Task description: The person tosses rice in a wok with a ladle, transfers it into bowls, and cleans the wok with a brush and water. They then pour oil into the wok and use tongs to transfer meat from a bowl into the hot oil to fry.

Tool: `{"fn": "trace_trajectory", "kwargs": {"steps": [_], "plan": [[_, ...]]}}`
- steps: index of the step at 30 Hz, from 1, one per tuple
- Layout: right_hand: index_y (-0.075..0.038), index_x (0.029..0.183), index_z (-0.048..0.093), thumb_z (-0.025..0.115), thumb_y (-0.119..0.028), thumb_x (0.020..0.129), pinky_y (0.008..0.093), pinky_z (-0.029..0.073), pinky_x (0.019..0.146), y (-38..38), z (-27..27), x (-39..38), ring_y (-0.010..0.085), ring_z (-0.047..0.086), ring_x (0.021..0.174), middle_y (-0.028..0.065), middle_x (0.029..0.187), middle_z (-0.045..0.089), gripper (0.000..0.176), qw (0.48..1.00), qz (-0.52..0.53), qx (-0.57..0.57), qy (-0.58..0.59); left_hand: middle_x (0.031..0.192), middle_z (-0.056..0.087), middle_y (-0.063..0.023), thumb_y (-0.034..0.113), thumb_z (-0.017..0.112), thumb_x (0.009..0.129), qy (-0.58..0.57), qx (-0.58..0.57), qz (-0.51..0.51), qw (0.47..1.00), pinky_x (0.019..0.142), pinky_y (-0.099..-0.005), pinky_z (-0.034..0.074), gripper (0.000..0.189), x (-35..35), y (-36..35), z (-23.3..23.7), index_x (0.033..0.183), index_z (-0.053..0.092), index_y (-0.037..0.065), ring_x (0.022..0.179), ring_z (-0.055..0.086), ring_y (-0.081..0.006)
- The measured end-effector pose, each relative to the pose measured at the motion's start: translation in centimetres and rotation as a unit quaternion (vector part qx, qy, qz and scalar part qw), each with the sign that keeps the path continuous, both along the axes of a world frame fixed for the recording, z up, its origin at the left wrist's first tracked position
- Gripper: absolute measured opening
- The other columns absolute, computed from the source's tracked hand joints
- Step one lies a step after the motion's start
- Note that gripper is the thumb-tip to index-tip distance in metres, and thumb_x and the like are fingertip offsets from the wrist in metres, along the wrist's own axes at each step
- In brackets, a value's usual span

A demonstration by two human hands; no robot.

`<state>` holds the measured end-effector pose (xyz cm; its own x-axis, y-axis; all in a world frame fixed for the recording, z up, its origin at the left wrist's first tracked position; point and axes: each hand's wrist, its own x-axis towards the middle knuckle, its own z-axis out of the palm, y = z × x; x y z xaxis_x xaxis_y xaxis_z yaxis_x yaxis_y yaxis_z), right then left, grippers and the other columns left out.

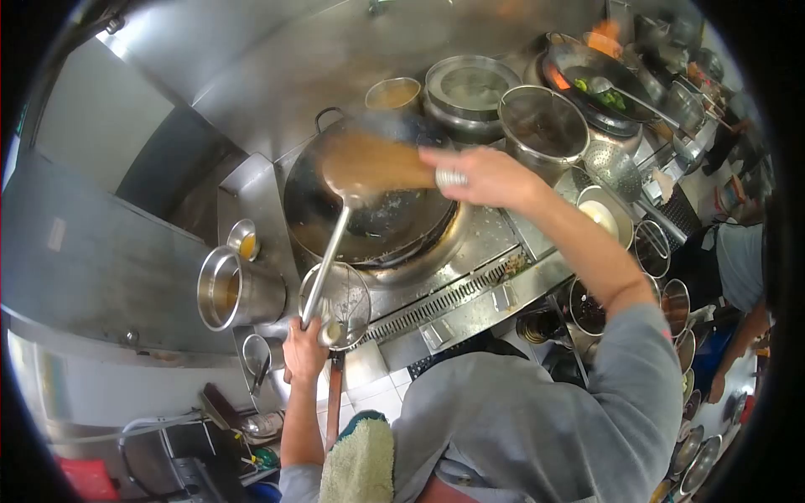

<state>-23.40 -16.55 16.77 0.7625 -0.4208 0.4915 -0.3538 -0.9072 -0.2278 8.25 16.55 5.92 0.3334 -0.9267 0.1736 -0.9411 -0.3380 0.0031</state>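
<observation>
A cook's left hand point(304, 350) grips a metal ladle point(328, 260) low on its handle, fingers wrapped round, a hold that likely keeps the hand clear of the wok point(394, 230) at the far end. The ladle's long axis runs from the near left to the far right, steeply, its head pointing away from the cook and lying over the wok. The right hand point(478, 176) appears closed on the right end of a brown brush point(377, 163), blurred above the wok; exact finger placement cannot be told. The brush lies roughly crosswise, its broad end pointing left. A strainer point(366, 295) sits under the ladle's handle at the near left, and a metal pot point(264, 293) stands farther left, perhaps for easy reach.
</observation>
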Motion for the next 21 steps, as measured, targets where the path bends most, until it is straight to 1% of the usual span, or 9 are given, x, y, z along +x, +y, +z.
{"fn": "trace_trajectory", "kwargs": {"steps": [1,2,5,9,11,13,15,19,21], "plan": [[-0.023,0.136,0.047,0.06,-0.029,0.083,0.0437,0.054,0.074,1.5,0.3,-0.4,0.0328,0.067,0.085,0.0173,0.101,0.066,0.054,0.974,-0.064,0.068,0.207,0.101,0.054,-0.0154,0.008,0.072,0.062,-0.006,0.003,0.003,1.0,0.065,-0.0444,0.053,0.04,-0.1,0.4,0.3,0.1,0.062,0.017,0.079,0.062,-0.0356],[-0.028,0.136,0.044,0.062,-0.029,0.082,0.0444,0.052,0.077,1.4,1.6,-1.0,0.0352,0.064,0.084,0.0178,0.091,0.064,0.057,0.959,-0.108,0.038,0.26,0.101,0.054,-0.0155,0.01,0.073,0.062,-0.016,0.003,0.005,1.0,0.065,-0.0444,0.053,0.04,0.2,0.6,0.9,0.1,0.062,0.016,0.079,0.062,-0.0358],[-0.023,0.135,0.047,0.065,-0.027,0.08,0.0414,0.053,0.077,1.0,7.2,-2.3,0.0332,0.065,0.085,0.0173,0.097,0.065,0.058,0.942,-0.256,0.04,0.213,0.1,0.054,-0.0158,0.02,0.078,0.063,-0.003,-0.004,0.024,1.0,0.067,-0.0452,0.052,0.04,1.7,1.6,-0.1,0.1,0.062,0.016,0.081,0.061,-0.0366],[-0.021,0.14,0.042,0.066,-0.023,0.083,0.0343,0.045,0.094,0.9,5.8,-2.1,0.0337,0.059,0.109,0.0189,0.124,0.058,0.062,0.966,-0.065,0.165,-0.19,0.099,0.055,-0.0178,0.026,0.08,0.063,0.075,-0.055,0.027,0.995,0.07,-0.0457,0.051,0.044,1.1,0.6,-1.2,0.101,0.063,0.014,0.083,0.061,-0.038],[-0.02,0.14,0.043,0.066,-0.027,0.082,0.0348,0.042,0.099,-0.6,-0.6,0.8,0.0329,0.054,0.117,0.0189,0.126,0.057,0.063,0.974,0.034,0.141,-0.171,0.1,0.056,-0.0191,0.026,0.081,0.063,0.126,-0.089,0.033,0.987,0.071,-0.0457,0.051,0.044,0.4,0.5,-2.1,0.101,0.063,0.013,0.085,0.06,-0.0392],[-0.016,0.139,0.044,0.067,-0.031,0.079,0.0366,0.04,0.102,1.6,1.1,0.3,0.0333,0.054,0.117,0.018,0.128,0.055,0.066,0.932,-0.087,0.289,0.202,0.106,0.057,-0.0222,0.023,0.08,0.064,0.136,-0.105,0.03,0.985,0.077,-0.0456,0.049,0.045,-0.5,0.9,-2.0,0.104,0.064,0.012,0.09,0.059,-0.042],[-0.013,0.138,0.045,0.067,-0.034,0.076,0.0378,0.04,0.102,-0.2,1.7,-1.8,0.0341,0.053,0.117,0.0171,0.128,0.056,0.069,0.937,-0.123,0.221,0.243,0.106,0.057,-0.022,0.023,0.079,0.064,0.142,-0.123,0.032,0.982,0.077,-0.0452,0.05,0.045,-0.1,1.8,-2.8,0.105,0.064,0.012,0.09,0.059,-0.042],[-0.012,0.136,0.047,0.066,-0.031,0.081,0.0325,0.052,0.083,-3.2,4.2,-3.2,0.0238,0.064,0.094,0.013,0.113,0.064,0.062,0.977,-0.039,0.18,-0.11,0.107,0.056,-0.0205,0.022,0.077,0.067,0.138,-0.124,0.032,0.982,0.073,-0.0458,0.05,0.041,-0.5,1.7,-2.7,0.105,0.064,0.013,0.086,0.06,-0.0416],[-0.013,0.138,0.046,0.066,-0.03,0.082,0.0291,0.053,0.067,-3.0,6.4,-1.6,0.0187,0.064,0.079,0.0105,0.104,0.064,0.061,0.892,0.024,0.434,-0.125,0.105,0.056,-0.0186,0.019,0.076,0.067,0.079,-0.127,0.011,0.989,0.068,-0.0462,0.05,0.039,-0.3,0.9,-2.8,0.103,0.064,0.015,0.081,0.061,-0.0401]]}}
